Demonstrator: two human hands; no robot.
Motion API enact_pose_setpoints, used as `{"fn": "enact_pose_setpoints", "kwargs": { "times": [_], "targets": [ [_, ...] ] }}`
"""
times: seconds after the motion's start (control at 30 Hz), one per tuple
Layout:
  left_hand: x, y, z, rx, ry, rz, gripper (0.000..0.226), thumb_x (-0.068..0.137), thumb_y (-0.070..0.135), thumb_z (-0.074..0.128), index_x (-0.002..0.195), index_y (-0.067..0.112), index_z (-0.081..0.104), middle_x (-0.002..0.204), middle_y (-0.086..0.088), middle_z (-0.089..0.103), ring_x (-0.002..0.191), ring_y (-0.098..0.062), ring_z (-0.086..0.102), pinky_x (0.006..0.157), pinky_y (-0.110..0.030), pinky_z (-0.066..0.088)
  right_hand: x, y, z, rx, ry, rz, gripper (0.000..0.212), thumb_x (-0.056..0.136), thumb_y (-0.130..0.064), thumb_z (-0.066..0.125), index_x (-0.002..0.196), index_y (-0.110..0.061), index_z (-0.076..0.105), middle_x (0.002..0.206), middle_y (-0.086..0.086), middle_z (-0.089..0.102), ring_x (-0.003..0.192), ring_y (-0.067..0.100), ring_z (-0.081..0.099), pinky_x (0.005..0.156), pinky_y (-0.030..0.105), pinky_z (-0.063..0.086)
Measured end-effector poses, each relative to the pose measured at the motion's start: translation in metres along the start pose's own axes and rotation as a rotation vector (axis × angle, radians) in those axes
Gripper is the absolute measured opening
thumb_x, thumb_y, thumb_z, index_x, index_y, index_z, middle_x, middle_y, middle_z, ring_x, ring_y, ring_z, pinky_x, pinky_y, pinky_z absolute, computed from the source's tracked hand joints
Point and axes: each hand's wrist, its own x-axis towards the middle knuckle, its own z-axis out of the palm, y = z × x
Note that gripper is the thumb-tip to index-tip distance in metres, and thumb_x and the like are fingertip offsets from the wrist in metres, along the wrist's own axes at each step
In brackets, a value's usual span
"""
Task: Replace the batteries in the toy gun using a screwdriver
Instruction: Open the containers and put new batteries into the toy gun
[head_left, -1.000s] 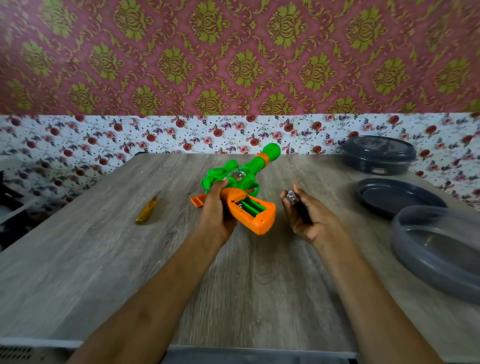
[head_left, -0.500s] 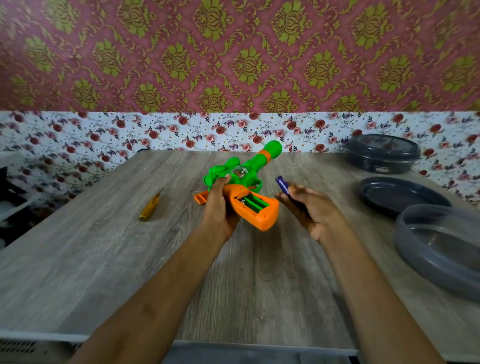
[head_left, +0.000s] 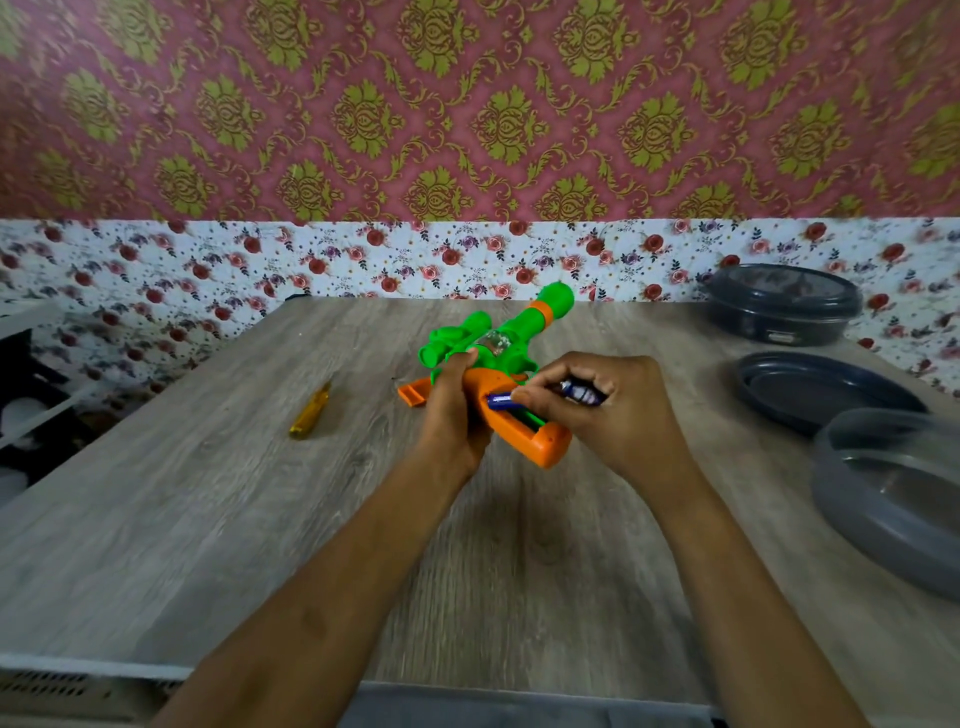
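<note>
- 1 toy gun (head_left: 498, 353) at table centre; left hand (head_left: 452, 415) curled round its orange grip.
- 2 batteries: right hand (head_left: 608, 410) pinches first battery (head_left: 500, 400) at the open compartment, with second battery (head_left: 582, 391) tucked in the same hand.
- 1 screwdriver (head_left: 310, 413), lying to the left.
- 3 dark dishes (head_left: 826, 389), on the right.
- Wood-grain table (head_left: 208, 519); floral wallpaper (head_left: 467, 130).

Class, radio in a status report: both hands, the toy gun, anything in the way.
Left hand grips toy gun. Right hand pushes battery into open compartment, holds spare. Nothing in the way.
</note>
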Motion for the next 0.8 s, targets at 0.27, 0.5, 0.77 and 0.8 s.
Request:
{"fn": "enact_pose_setpoints", "kwargs": {
  "times": [0.27, 0.5, 0.77, 0.8],
  "targets": [
    [-0.004, 0.001, 0.004, -0.018, -0.003, 0.008, 0.034, 0.095, 0.022, 0.045, 0.127, 0.008, 0.049, 0.117, -0.021, 0.063, 0.079, -0.027, 0.067, 0.074, -0.038, 0.056, 0.002, 0.003, -0.005, -0.059, 0.003, -0.024, 0.027, 0.073, -0.035, 0.07, 0.072, -0.009, 0.073, 0.064, -0.002, 0.068, 0.061, 0.009, 0.064, 0.055, 0.022, 0.05],
    [-0.003, 0.0, 0.002, -0.02, 0.001, -0.01, 0.02, 0.095, 0.023, 0.046, 0.107, 0.008, 0.052, 0.066, -0.01, 0.069, 0.055, -0.021, 0.068, 0.051, -0.028, 0.056, 0.001, 0.004, -0.005, 0.118, -0.163, 0.159, 0.015, 0.067, -0.029, 0.076, 0.077, -0.018, 0.075, 0.072, -0.009, 0.072, 0.073, 0.005, 0.067, 0.066, 0.02, 0.051],
    [-0.001, -0.002, 0.002, -0.029, 0.039, -0.018, 0.029, 0.094, 0.023, 0.049, 0.117, 0.006, 0.052, 0.075, -0.012, 0.071, 0.06, -0.024, 0.07, 0.055, -0.033, 0.059, 0.001, 0.005, -0.012, 0.22, -0.311, 0.316, 0.014, 0.076, -0.009, 0.072, 0.087, -0.018, 0.073, 0.082, -0.004, 0.073, 0.076, -0.001, 0.065, 0.07, 0.011, 0.05],
    [0.0, -0.004, 0.002, -0.04, 0.062, -0.024, 0.024, 0.093, 0.023, 0.049, 0.112, 0.008, 0.053, 0.07, -0.011, 0.071, 0.058, -0.023, 0.069, 0.054, -0.032, 0.058, 0.001, 0.006, -0.011, 0.214, -0.302, 0.333, 0.012, 0.075, -0.009, 0.073, 0.085, -0.016, 0.073, 0.077, -0.003, 0.071, 0.072, 0.0, 0.064, 0.067, 0.012, 0.049]
  ]
}}
